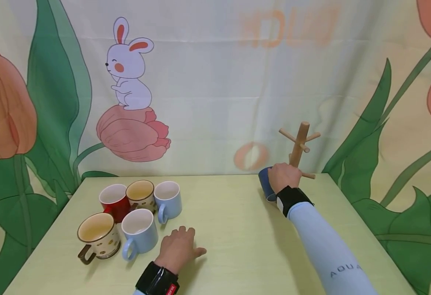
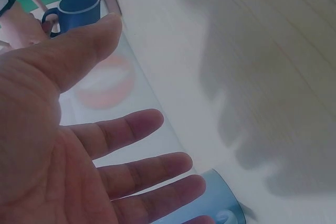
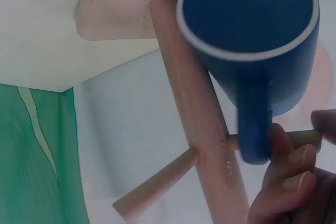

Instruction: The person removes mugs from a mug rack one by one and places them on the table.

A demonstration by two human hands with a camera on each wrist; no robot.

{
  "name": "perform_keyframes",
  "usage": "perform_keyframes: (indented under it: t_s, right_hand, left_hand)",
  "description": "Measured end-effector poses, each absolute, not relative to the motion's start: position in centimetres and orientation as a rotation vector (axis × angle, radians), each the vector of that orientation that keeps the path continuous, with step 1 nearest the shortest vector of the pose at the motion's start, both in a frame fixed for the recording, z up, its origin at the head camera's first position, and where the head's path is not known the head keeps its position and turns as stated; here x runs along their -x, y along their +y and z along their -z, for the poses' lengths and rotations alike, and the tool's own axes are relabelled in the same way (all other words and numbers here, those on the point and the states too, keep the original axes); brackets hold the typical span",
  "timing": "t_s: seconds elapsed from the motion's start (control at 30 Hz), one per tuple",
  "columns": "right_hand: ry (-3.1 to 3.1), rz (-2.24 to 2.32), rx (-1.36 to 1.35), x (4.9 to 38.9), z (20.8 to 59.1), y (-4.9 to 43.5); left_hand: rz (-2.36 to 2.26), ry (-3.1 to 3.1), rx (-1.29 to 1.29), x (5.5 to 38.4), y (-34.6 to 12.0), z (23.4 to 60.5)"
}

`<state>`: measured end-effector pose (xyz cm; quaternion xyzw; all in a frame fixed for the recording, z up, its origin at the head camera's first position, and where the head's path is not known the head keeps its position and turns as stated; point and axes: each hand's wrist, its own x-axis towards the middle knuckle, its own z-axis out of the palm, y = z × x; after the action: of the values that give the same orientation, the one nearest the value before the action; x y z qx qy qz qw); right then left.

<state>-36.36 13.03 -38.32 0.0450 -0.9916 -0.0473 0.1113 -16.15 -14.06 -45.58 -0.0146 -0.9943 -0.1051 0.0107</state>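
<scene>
At the back right, my right hand (image 1: pixel 284 176) grips a dark blue mug (image 1: pixel 264 184) by its handle, beside a wooden mug tree (image 1: pixel 299 141). In the right wrist view, curled fingers (image 3: pixel 294 161) are at the mug handle (image 3: pixel 253 121), where a wooden peg (image 3: pixel 305 138) crosses. The mug's white-edged mouth faces the camera, close beside the tree's post (image 3: pixel 181 72). My left hand (image 1: pixel 178 250) hovers low over the table with spread fingers and nothing in it. Just left of it stands a light blue mug (image 1: pixel 144 237).
Several more mugs stand at left: a red mug (image 1: pixel 117 208), a second light blue mug (image 1: pixel 171 203), and two spotted cream mugs, one in front (image 1: pixel 106 241), one behind (image 1: pixel 145 201). A printed curtain (image 1: pixel 208 102) hangs along the back edge of the table (image 1: pixel 230 229).
</scene>
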Motion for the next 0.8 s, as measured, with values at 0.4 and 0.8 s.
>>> perform_keyframes:
  t_s: [0.4, 0.8]
  right_hand:
    - [-2.922, 0.269, -0.220, 36.4, 38.7, 13.4]
    - [-2.860, 0.369, -0.325, 36.7, 39.7, 14.4]
  left_hand:
    - [0.342, -3.123, 0.053, 16.3, -13.6, 45.8]
    - [0.325, -3.127, 0.060, 16.2, -13.3, 45.9]
